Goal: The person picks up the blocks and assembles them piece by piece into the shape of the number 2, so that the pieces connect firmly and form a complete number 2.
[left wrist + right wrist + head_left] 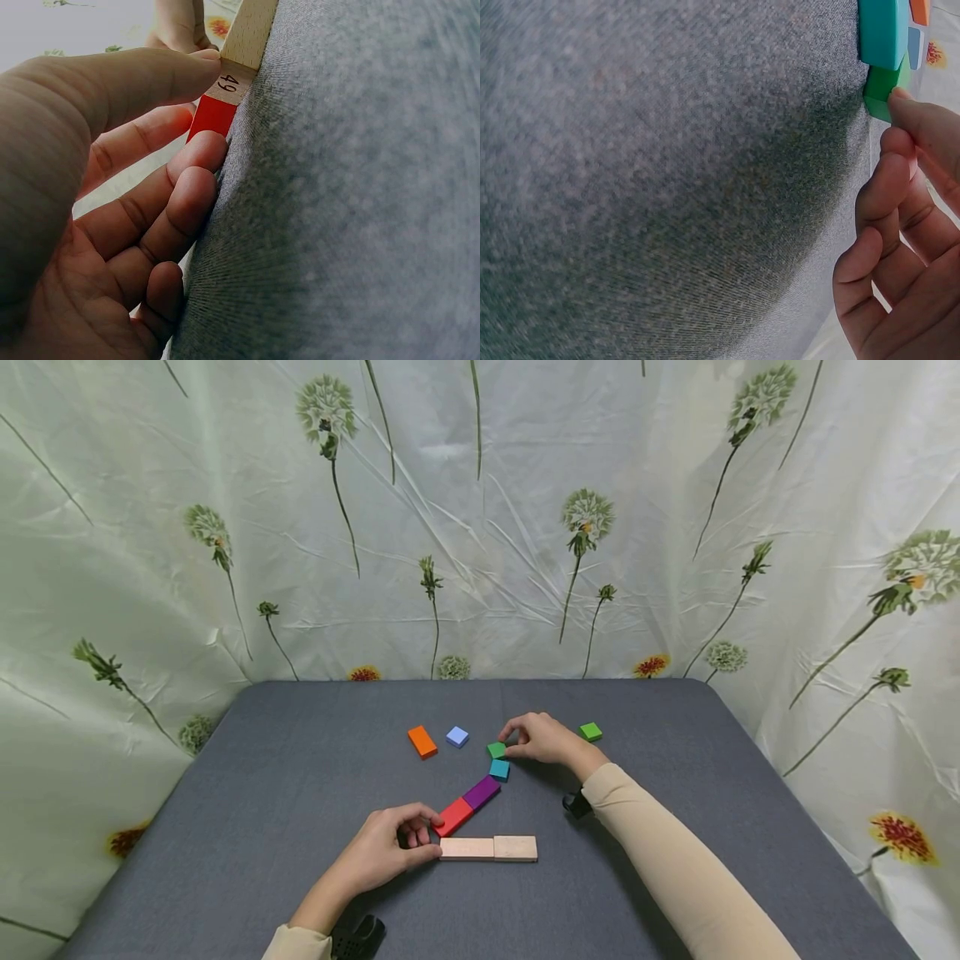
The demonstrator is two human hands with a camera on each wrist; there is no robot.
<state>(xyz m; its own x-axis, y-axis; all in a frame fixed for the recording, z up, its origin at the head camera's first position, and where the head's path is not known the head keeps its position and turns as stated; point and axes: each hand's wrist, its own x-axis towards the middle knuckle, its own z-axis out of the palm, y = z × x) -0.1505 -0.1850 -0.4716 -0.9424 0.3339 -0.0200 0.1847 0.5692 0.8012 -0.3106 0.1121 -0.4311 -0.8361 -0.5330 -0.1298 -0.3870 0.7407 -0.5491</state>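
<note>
My left hand [386,847] is at the corner where a red block [454,816] meets a plain wooden block [467,849]. Its index fingertip touches the red block's near end, and its thumb tip lies against the wooden block's left end, beside printed digits in the left wrist view. The other fingers are bent. Farther back, my right hand [551,742] pinches a dark green block [496,750] between thumb and index finger; in the right wrist view the thumb covers part of it. That block stands beside a teal block [499,769].
A purple block [482,792] continues the slanting row from red to teal. Another wooden block [515,848] extends the plain one rightward. Behind are loose orange [422,742], pale blue [457,737] and bright green [591,732] blocks on the grey table [247,827]. A flowered curtain [495,527] hangs beyond.
</note>
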